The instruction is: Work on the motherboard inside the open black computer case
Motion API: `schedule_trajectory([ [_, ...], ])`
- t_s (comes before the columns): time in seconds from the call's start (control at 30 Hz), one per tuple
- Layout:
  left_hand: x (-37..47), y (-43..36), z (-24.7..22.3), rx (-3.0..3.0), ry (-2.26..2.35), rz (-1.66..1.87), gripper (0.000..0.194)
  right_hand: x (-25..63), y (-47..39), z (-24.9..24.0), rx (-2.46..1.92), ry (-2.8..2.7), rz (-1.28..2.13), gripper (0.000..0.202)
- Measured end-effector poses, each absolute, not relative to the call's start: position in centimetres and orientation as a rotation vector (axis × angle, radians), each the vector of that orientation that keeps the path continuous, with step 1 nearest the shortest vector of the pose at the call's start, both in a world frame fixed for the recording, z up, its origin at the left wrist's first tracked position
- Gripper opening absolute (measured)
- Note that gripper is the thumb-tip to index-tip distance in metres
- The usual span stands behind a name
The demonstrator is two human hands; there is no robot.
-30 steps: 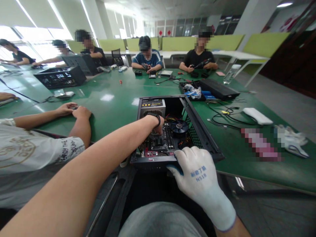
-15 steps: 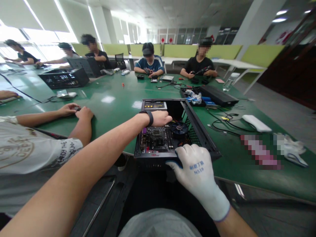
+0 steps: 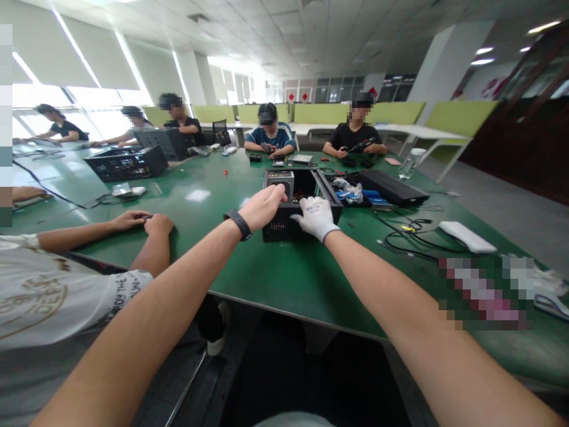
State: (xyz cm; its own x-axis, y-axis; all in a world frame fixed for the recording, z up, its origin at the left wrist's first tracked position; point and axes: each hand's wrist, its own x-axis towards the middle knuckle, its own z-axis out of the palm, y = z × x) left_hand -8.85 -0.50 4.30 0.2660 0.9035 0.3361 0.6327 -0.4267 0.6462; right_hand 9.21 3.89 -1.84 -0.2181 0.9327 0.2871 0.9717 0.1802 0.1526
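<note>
Farther out on the green table stands a black open computer case (image 3: 287, 224), and both my arms reach out to it. My bare left hand (image 3: 267, 206), with a black band at its wrist, lies over the case's near left top edge, gripping it. A silver-grey power supply (image 3: 284, 179) shows inside, just beyond those fingers. In its white work glove, my right hand (image 3: 316, 216) clasps the near rim further right, thumb on the outer wall and fingers over the top. The case's inside is mostly hidden behind the hands and near wall.
On my left a co-worker's hands (image 3: 153, 222) rest on the green table (image 3: 231, 267). Right of the case lie a black open box (image 3: 391, 188) holding gloves, black cables (image 3: 400, 237) and a white block (image 3: 466, 236). Several people sit around the far side.
The computer case has moved away from me across the table, and its near wall now faces me. My left hand has come from inside the case to its rim; my right hand stays on the case.
</note>
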Motion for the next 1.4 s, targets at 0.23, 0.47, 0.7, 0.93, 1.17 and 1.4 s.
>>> schedule_trajectory([
  [0.23, -10.8, -1.4, 2.7, 2.083, 1.432, 1.011, 0.046, 9.3, 9.2, -0.8, -1.936, -2.316, -0.447, 0.043],
  [0.47, -11.4, -0.9, 3.9, 2.153, 1.527, 0.998, 0.039, 9.7, 5.9, -2.0, -1.884, -2.345, -0.461, 0.044],
  [0.7, -8.2, -0.3, 4.6, 2.406, 1.467, 0.743, 0.030, 10.7, -3.5, -3.4, -1.800, -2.334, -0.491, 0.044],
  [0.93, -4.1, -0.8, 2.4, 2.618, 1.503, 0.068, 0.037, 11.3, -13.0, -3.6, -1.729, -2.352, -0.475, 0.035],
  [1.17, -1.7, -0.7, -0.5, 2.736, 1.444, -0.471, 0.051, 11.6, -19.3, -3.9, -1.664, -2.340, -0.366, 0.026],
  [1.4, -1.1, -1.2, -2.6, 2.728, 1.380, -0.736, 0.049, 11.8, -21.8, -4.2, -1.608, -2.303, -0.333, 0.024],
])
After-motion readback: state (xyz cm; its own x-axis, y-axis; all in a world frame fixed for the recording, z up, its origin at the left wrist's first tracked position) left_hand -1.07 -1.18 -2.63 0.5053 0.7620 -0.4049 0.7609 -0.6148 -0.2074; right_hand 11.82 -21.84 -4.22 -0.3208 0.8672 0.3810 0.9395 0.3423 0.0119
